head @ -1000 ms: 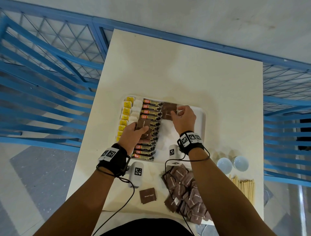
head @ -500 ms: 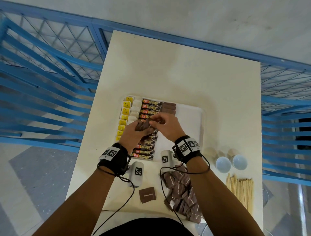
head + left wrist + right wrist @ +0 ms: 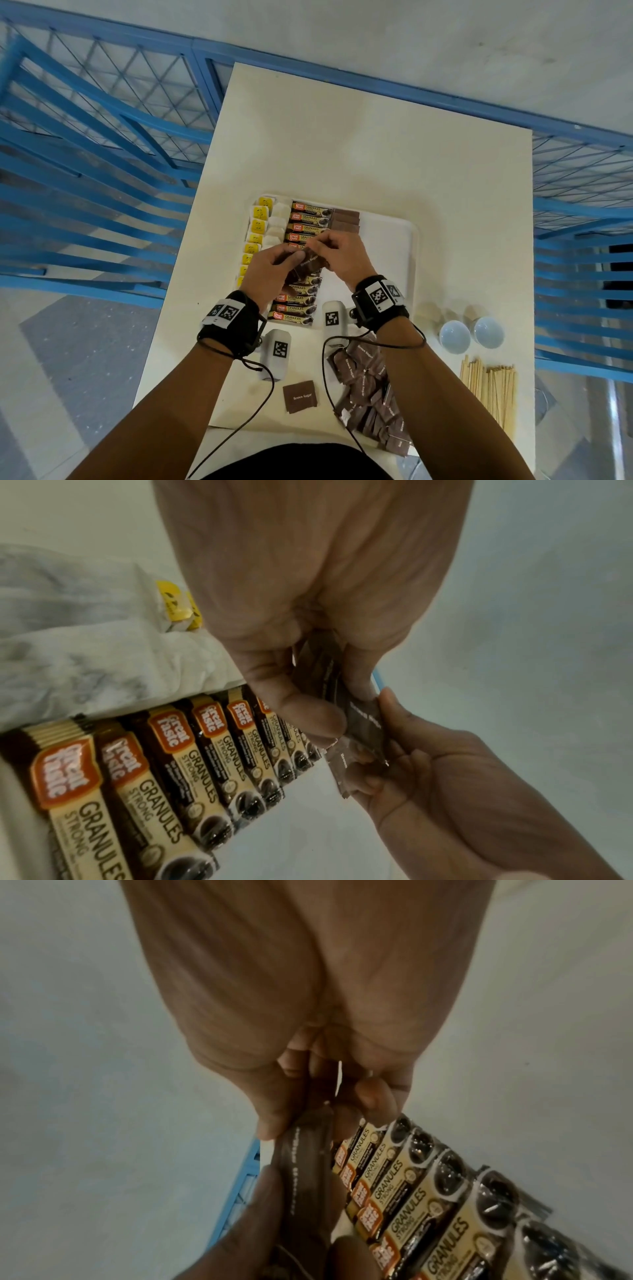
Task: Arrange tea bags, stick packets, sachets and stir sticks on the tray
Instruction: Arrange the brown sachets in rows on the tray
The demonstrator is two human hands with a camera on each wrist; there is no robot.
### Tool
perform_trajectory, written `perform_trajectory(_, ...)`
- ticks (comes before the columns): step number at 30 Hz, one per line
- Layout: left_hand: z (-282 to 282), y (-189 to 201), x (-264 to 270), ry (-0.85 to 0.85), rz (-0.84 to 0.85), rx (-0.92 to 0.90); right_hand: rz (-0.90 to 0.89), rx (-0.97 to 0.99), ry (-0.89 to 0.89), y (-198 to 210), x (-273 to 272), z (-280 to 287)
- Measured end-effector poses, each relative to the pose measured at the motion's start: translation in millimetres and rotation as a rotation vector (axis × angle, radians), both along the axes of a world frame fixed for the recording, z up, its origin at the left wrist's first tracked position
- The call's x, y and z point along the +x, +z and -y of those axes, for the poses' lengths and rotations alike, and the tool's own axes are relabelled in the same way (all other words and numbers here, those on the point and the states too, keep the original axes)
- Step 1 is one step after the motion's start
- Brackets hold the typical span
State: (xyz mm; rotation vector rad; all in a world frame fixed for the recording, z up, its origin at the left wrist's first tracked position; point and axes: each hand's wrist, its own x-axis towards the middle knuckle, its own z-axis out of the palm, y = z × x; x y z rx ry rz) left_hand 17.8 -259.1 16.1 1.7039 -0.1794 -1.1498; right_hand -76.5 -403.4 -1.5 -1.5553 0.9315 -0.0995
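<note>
Table (image 3: 376, 154) in cream white fills the middle of the head view, its near edge cut off by the person's dark shirt. White tray (image 3: 390, 236) sits at its centre, much of it hidden under both hands. Along the tray's nine o'clock side runs a column of yellow-tagged tea bags (image 3: 258, 226), then a column of Great Taste Granules stick packets (image 3: 310, 212), the middle ones covered by the hands. Two brown sugar sachets (image 3: 346, 221) lie at twelve o'clock just beside the sticks.

Above the tray, the left hand (image 3: 270, 267) grips a small stack of brown sachets (image 3: 308, 267), fingers and thumb curled round it; the right hand (image 3: 342, 257) pinches the stack's top sachet between thumb and fingertips. The count in the stack is hard to make out.

Off the tray, a loose heap of sachets (image 3: 370, 387) lies at five o'clock, partly hidden by the right forearm; a single sachet (image 3: 299, 395) lies at six. Stir sticks (image 3: 489, 390) and two white cups (image 3: 471, 334) lie at four o'clock.
</note>
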Motion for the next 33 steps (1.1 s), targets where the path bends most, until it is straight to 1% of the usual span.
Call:
perform_trajectory(3,-0.2,-0.8,1.6,0.001,0.009,0.008,-0.013,0.059,-0.039,1.1,-1.8,-1.3)
perform_trajectory(8,0.9,-1.8,5.3,0.008,0.010,0.012,-0.012,-0.046,0.067,8.2,-8.7,1.3)
perform_trajectory(10,1.9,-2.2,5.7,0.023,-0.023,0.014,-0.002,-0.063,0.050,7.1,-10.2,0.8)
perform_trajectory(14,6.0,1.0,3.9,0.074,-0.091,0.013,0.012,-0.019,-0.031,4.0,-10.4,-5.8)
perform_trajectory(19,4.1,-0.6,5.2,0.085,-0.131,0.016,0.023,0.010,0.009,3.3,-15.5,-10.1)
perform_trajectory(23,-4.2,-4.4,4.1,0.003,-0.127,-0.038,0.033,0.046,-0.079,2.3,-18.8,-7.5)
perform_trajectory(30,-5.4,-12.8,4.0,0.025,-0.082,-0.016,0.027,0.094,-0.087,0.3,-27.7,-0.9)
perform_trajectory(33,-7.1,-15.8,6.9,0.037,-0.121,-0.003,0.026,0.061,-0.214,-3.2,-34.1,10.2)
